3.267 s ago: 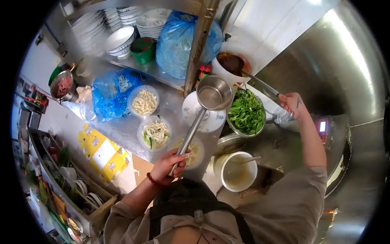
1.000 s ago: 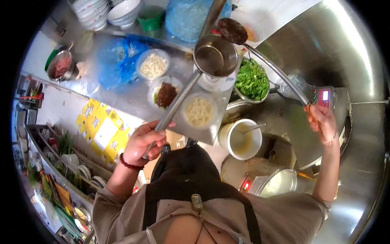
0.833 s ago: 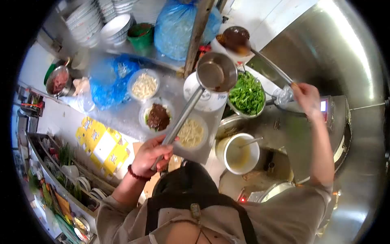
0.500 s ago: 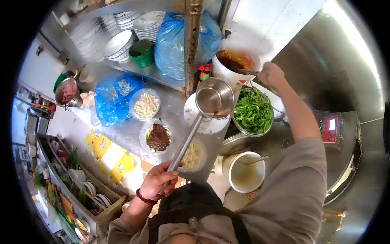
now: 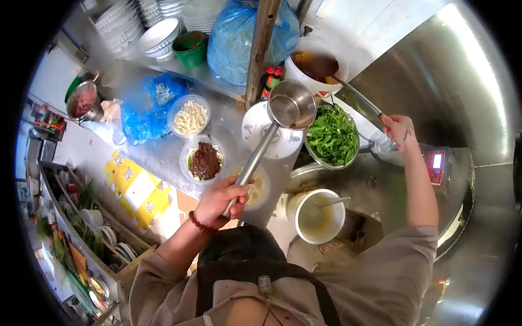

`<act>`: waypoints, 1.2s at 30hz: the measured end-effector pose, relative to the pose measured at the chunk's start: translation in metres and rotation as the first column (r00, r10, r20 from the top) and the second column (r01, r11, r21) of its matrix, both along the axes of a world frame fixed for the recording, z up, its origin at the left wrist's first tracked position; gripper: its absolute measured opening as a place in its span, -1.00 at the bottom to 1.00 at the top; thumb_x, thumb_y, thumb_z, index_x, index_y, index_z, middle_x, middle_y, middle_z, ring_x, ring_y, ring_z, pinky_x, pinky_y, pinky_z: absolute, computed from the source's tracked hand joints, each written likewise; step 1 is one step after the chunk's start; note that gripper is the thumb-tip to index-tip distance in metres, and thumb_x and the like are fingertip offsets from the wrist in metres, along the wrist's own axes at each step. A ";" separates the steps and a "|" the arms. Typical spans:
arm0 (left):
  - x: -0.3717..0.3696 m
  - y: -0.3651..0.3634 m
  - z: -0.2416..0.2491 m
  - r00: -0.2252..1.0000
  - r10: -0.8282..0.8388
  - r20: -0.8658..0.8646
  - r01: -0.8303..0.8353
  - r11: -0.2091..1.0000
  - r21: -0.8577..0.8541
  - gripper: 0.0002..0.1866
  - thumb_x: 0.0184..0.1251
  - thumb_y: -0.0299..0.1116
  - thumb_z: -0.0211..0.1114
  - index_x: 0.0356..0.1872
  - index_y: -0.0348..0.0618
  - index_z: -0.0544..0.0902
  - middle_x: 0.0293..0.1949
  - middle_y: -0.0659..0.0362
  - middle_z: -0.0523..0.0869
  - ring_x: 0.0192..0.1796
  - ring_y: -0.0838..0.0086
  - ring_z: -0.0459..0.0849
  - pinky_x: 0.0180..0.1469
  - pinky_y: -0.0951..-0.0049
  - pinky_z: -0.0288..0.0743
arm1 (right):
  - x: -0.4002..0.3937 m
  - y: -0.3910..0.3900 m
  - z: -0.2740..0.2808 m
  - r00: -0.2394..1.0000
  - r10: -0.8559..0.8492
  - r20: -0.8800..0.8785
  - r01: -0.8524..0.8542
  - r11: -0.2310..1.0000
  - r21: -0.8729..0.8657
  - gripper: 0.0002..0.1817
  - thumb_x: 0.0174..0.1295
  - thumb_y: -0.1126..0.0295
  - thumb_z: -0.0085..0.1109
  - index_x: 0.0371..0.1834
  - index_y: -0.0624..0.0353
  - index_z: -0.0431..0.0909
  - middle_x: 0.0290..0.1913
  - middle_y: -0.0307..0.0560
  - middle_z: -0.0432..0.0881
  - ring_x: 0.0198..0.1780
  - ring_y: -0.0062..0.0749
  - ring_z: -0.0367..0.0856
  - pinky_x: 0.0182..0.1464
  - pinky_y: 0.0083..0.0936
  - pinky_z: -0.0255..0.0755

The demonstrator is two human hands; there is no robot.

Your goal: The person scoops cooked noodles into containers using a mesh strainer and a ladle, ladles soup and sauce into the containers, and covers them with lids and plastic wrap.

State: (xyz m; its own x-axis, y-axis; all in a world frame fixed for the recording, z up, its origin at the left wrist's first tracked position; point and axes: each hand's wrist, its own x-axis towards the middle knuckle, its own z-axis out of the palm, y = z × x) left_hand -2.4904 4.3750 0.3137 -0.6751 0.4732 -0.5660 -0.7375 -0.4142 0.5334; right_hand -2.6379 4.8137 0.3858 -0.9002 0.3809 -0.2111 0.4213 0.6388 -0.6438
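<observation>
My left hand [image 5: 220, 198], with a dark red beaded bracelet at its wrist, grips the long handle of a deep metal dipper [image 5: 292, 106]. The dipper's round cup is over a patterned white plate [image 5: 255, 130]. Off to the right, my right hand [image 5: 399, 130] holds a ladle [image 5: 359, 96] by its handle end. The ladle's dark, blurred bowl is at the mouth of a white bucket [image 5: 304, 81] of reddish-brown oily sauce. Below the dipper handle, a clear bowl of noodles [image 5: 258, 190] is partly hidden by my left hand. Beside it, dark brown sauce [image 5: 206, 160] tops another clear bowl.
Chopped greens [image 5: 333, 136] fill a bowl below the bucket. Pale strips [image 5: 190, 118] fill a tub at left. A white pail [image 5: 321, 228] with cloudy liquid stands nearer me. A metal post [image 5: 262, 54] rises by a blue bag [image 5: 231, 51]. A red-panelled device [image 5: 436, 165] is at right.
My right hand has moved right, away from the bucket, and the ladle's bowl now shows at its mouth. My left hand still holds the dipper; the whole view has shifted slightly.
</observation>
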 end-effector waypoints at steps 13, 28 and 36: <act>0.009 -0.082 -0.008 0.990 -0.126 -0.060 0.133 0.983 0.128 -0.75 0.36 -0.47 0.08 0.01 -0.35 0.46 -0.54 0.27 0.45 -0.71 0.69 0.32 -0.72 0.68 0.18 | 0.185 -0.130 0.129 1.000 -0.016 0.021 0.014 0.997 0.073 -0.74 0.26 0.20 0.19 -0.38 0.20 0.61 -0.64 -0.34 0.43 -0.68 -0.76 0.22 -0.64 -0.72 0.01; 0.096 -0.310 0.009 0.944 0.106 -0.311 -0.239 0.870 -0.431 -0.54 0.20 -0.50 0.09 0.13 -0.50 0.36 -0.57 0.25 0.47 -0.79 0.68 0.33 -0.78 0.71 0.17 | 0.191 -0.308 0.036 0.964 0.249 0.091 -0.215 0.935 -0.282 -0.70 0.26 0.18 0.18 -0.25 0.24 0.61 -0.57 -0.26 0.50 -0.64 -0.69 0.29 -0.60 -0.70 0.10; 0.100 -0.362 0.012 0.878 0.292 -0.380 -0.434 0.821 -0.372 -0.66 0.28 -0.49 0.14 0.06 -0.39 0.44 -0.58 0.26 0.49 -0.78 0.67 0.37 -0.78 0.68 0.21 | 0.154 -0.384 -0.045 0.846 0.531 -0.047 -0.334 0.597 0.729 -0.80 0.24 0.21 0.12 -0.29 0.10 0.60 -0.43 0.12 0.63 -0.43 0.01 0.63 -0.37 -0.19 0.46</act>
